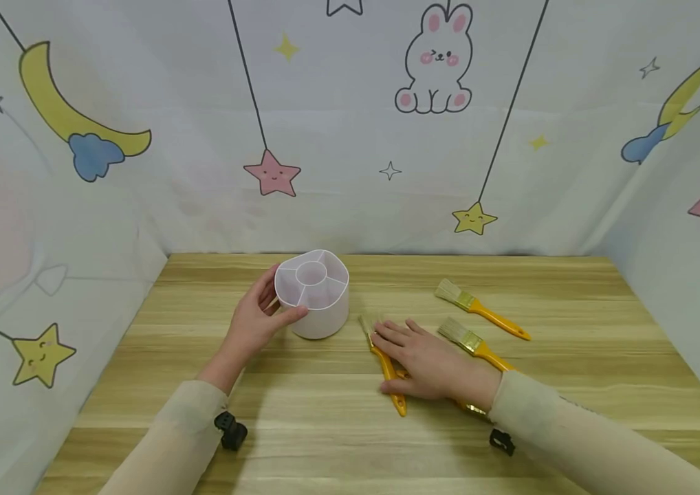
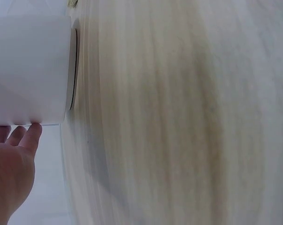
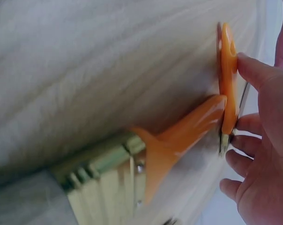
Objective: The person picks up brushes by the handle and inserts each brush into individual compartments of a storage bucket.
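In the head view my left hand (image 1: 254,323) holds a white, rotating-style desk organizer (image 1: 319,316) by its left side, thumb at the front rim. The organizer is round, with a central ring and several divided compartments. My right hand (image 1: 427,361) reaches palm down over a paintbrush (image 1: 386,371) with an orange handle. In the right wrist view the thumb touches or nearly touches that handle (image 3: 229,75), and the fingers lie by its metal band. A second paintbrush (image 3: 174,140) lies under my right hand, mostly hidden in the head view.
Two more orange-handled paintbrushes lie on the wooden table (image 1: 300,440): one farther back (image 1: 498,320), one (image 1: 470,340) just beyond my right wrist. White cloth (image 1: 350,137) printed with stars, moons and a rabbit hangs behind and at both sides.
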Available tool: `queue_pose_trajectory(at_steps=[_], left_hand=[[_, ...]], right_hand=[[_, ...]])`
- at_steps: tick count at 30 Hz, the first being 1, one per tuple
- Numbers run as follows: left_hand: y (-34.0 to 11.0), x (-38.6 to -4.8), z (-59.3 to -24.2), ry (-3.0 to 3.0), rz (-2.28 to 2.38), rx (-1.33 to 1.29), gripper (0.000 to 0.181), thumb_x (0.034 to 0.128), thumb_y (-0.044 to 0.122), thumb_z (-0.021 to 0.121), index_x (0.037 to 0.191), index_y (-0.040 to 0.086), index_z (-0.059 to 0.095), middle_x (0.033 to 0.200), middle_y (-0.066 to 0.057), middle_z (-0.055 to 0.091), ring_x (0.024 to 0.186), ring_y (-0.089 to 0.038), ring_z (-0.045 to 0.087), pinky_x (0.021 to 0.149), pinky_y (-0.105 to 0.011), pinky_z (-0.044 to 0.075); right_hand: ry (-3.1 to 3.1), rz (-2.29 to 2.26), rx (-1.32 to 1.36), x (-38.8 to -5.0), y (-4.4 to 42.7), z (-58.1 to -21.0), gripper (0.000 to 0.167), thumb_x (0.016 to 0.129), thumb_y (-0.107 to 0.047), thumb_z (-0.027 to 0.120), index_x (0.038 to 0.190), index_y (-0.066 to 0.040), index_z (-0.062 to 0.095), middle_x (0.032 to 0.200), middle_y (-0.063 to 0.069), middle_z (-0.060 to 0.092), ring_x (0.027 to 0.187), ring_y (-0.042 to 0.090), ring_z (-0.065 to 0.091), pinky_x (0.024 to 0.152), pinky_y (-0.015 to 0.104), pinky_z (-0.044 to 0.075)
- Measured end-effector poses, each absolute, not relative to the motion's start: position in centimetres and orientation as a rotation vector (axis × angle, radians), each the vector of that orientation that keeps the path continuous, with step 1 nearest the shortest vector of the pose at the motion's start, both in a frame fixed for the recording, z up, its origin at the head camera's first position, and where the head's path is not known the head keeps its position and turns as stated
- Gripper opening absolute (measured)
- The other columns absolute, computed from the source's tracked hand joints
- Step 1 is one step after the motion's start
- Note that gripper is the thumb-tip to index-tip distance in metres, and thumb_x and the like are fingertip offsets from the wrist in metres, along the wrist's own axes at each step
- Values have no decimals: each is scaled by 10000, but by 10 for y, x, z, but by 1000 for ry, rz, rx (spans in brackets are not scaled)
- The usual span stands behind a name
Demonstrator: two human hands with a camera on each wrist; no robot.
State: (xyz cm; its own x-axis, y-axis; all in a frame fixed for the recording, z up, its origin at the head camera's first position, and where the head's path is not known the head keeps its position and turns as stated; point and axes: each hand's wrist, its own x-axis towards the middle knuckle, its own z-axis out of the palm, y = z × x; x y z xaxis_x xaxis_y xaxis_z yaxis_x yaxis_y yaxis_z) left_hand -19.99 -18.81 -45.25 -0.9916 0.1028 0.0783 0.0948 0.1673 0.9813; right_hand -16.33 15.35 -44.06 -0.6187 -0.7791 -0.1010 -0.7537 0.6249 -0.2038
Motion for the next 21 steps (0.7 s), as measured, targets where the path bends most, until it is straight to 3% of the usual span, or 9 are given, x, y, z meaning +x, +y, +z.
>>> queue_pose_trajectory(at_steps=[21], left_hand=[[-187,-196,-450,2399,2002,181,962,908,107,879,1688,111,316,1694,-125,397,1565,-310,385,1264,-483,366]], right_hand=[[2482,-100,-1292,-197,161,-429,826,1032,-456,707,1679,-91,345,1757,95,274,1626,318,233,1317,598,199]])
